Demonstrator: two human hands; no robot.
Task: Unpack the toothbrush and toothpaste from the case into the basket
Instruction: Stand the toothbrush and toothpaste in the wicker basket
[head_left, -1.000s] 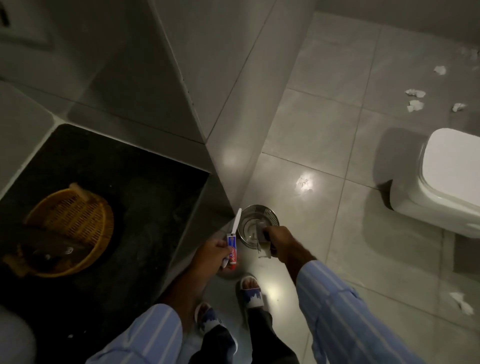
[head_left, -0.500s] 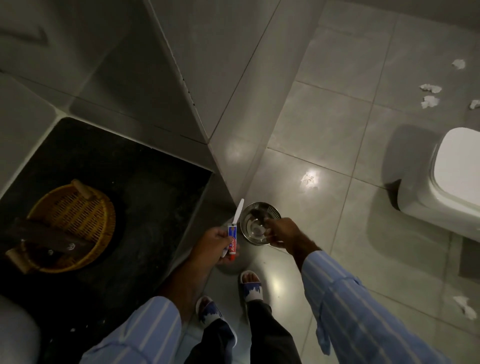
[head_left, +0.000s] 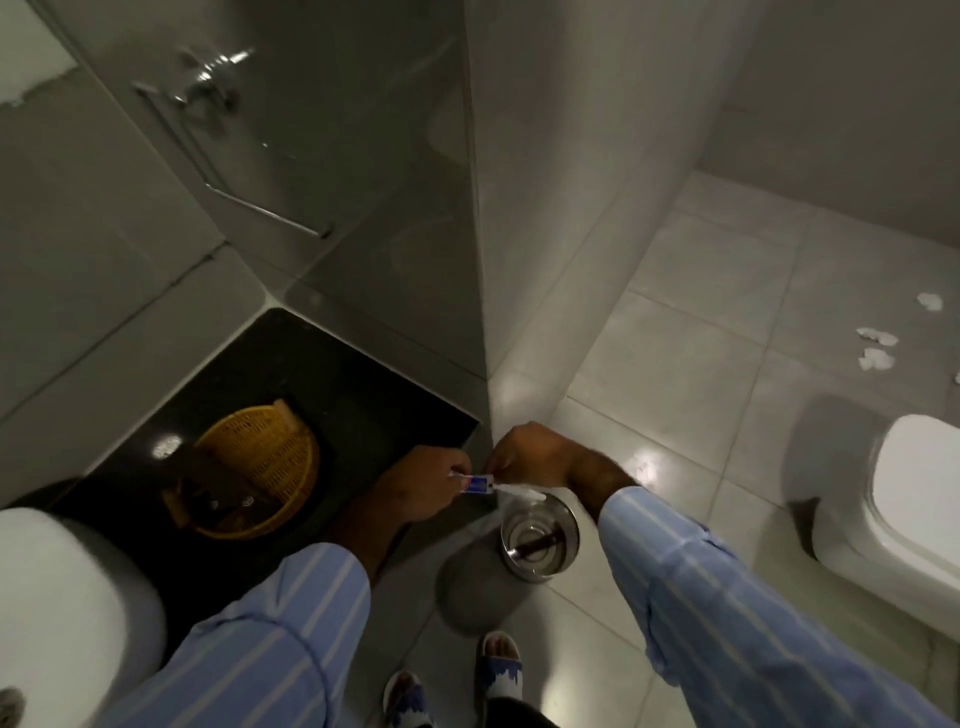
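Dark counter (head_left: 322, 374): one basket (head_left: 260, 467), two hands.

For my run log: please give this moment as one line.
left hand: holds toothpaste | right hand: at toothbrush | basket: on counter, apart

Dim, soft-focus wide-angle view; glare spots on floor tiles (head_left: 644, 462), edges bowed.

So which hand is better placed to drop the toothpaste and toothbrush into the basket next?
Left, probably. The left hand already holds the toothpaste and toothbrush and sits next to the yellow basket. The right hand only touches their far end and would have to cross over.
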